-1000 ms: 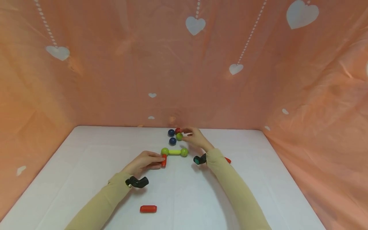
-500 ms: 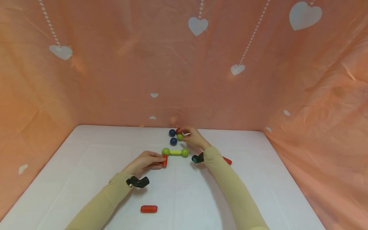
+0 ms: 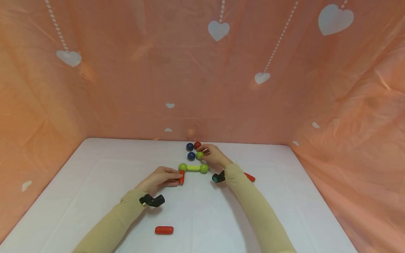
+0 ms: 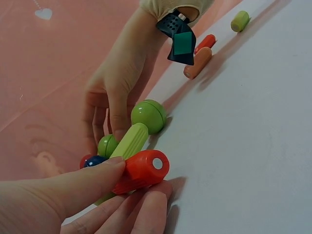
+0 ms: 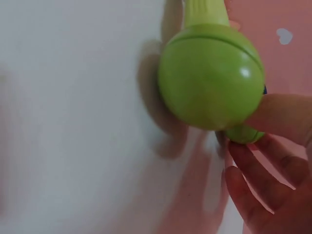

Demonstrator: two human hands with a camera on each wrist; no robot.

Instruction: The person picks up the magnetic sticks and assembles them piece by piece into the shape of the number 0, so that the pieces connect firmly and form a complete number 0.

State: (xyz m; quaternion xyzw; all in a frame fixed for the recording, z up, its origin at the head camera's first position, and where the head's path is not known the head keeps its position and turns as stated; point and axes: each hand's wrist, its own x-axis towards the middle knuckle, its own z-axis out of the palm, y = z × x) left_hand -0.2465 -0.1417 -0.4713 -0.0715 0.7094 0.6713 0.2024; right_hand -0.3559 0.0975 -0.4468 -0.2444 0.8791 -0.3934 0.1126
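My left hand point(image 3: 161, 177) pinches a red rod point(image 4: 142, 170) between thumb and fingers. The rod's far end meets a green ball point(image 3: 182, 167) on the table. From that ball a yellow-green rod point(image 3: 193, 168) runs sideways to a second green ball point(image 3: 204, 168), which looms large in the right wrist view. Just behind, my right hand point(image 3: 216, 154) pinches a third, loose green ball point(image 3: 199, 155) with thumb and fingertips. Beside it are two blue balls point(image 3: 191, 156) and a red ball point(image 3: 197, 144), near the right fingertips.
Another red rod point(image 3: 164, 230) lies on the white table point(image 3: 202, 211) near the front. Beyond the right forearm lie a red rod point(image 3: 250, 176), an orange rod point(image 4: 198, 63) and a short yellow-green rod point(image 4: 240, 22). A pink curtain point(image 3: 133, 80) stands behind the table.
My right hand has drawn the loose green ball slightly toward me, away from the red ball. My left hand keeps its grip on the red rod without visible movement.
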